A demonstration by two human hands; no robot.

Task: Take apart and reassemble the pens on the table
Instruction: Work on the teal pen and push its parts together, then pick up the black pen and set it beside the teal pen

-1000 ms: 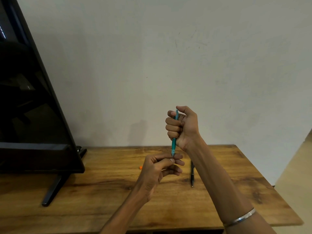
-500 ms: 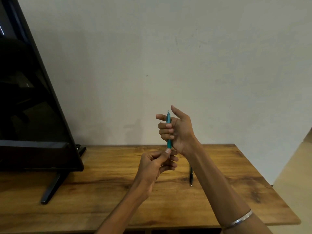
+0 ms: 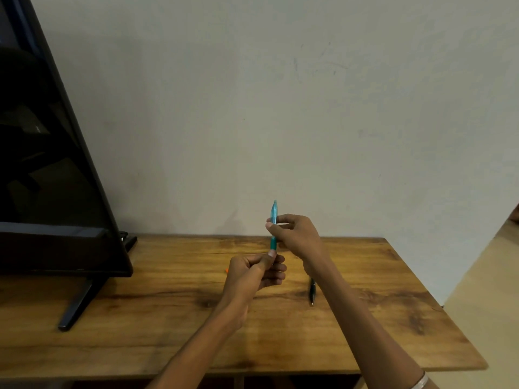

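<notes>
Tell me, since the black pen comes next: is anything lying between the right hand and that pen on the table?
Nothing visible on the table blocks it. The black pen lies just beside the right forearm, partly hidden behind it. But the right hand and left hand both grip the teal pen.

Bare forearms, a silver bangle on the right wrist.

Pen in hands: translucent teal-blue. Second pen on table: black. Table: warm orange-brown wood, dark streaky grain, knot patches. Small orange bit beside left hand. Screen: glossy black, black stand. Wall: off-white, faint scuffs. Bracelet: silver.
</notes>
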